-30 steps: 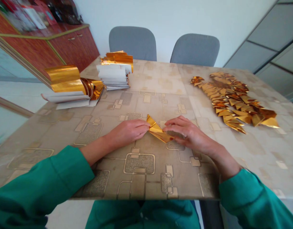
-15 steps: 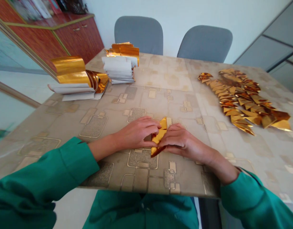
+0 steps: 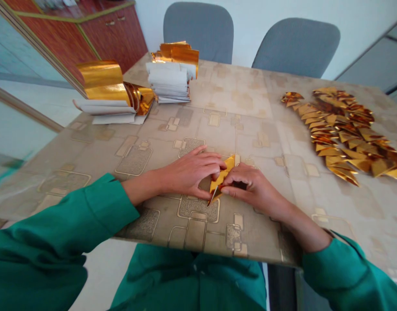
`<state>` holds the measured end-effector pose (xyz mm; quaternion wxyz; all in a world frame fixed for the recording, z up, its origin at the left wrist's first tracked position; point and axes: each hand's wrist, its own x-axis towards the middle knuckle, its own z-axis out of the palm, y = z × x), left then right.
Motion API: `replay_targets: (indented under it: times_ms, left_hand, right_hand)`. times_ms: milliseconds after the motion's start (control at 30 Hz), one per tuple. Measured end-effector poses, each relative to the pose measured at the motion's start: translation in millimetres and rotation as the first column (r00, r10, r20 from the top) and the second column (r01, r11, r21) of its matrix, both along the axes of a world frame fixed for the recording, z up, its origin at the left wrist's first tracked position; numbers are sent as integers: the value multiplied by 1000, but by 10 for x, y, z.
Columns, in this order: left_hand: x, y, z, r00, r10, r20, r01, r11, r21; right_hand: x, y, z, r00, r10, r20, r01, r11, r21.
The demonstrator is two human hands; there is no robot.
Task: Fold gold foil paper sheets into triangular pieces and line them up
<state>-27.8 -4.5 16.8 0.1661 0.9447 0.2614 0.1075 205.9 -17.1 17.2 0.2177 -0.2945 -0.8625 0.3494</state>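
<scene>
A small piece of folded gold foil paper lies on the patterned tablecloth in front of me, its long side running away from me and a little to the right. My left hand holds it by the left edge, fingertips on the upper part and thumb by the lower corner. From the right, my right hand pinches the paper's lower right side between thumb and fingers. There a flap stands up, showing a pale edge. Part of the paper is hidden beneath my fingers.
A stack of gold and white sheets stands at the back left, beside a curled pile of such sheets. Many folded gold pieces lie in rows at the right. Two grey chairs are behind the table.
The view has tilted down slightly and shifted left. My left thumb and fingers have spread wider apart. My right fingers have drawn back a bit, and the paper's lower flap now stands up.
</scene>
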Motion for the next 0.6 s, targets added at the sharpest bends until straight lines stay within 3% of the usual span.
replay_targets:
  times_ms: [233,400,600]
  left_hand:
    - [-16,3,18,1000,-1,-13,0,998,-64]
    - [-65,-20,83,1000,-16,-8,15,993,-119]
    - [38,-97,16,996,84,23,-82,994,-77]
  right_hand:
    - [-105,-16,-77,993,-112,40,106,987,119]
    - [-129,-15,-131,988,-130,87,114,979,167]
    - [-132,-38,-144,987,-149,59,134,968,211]
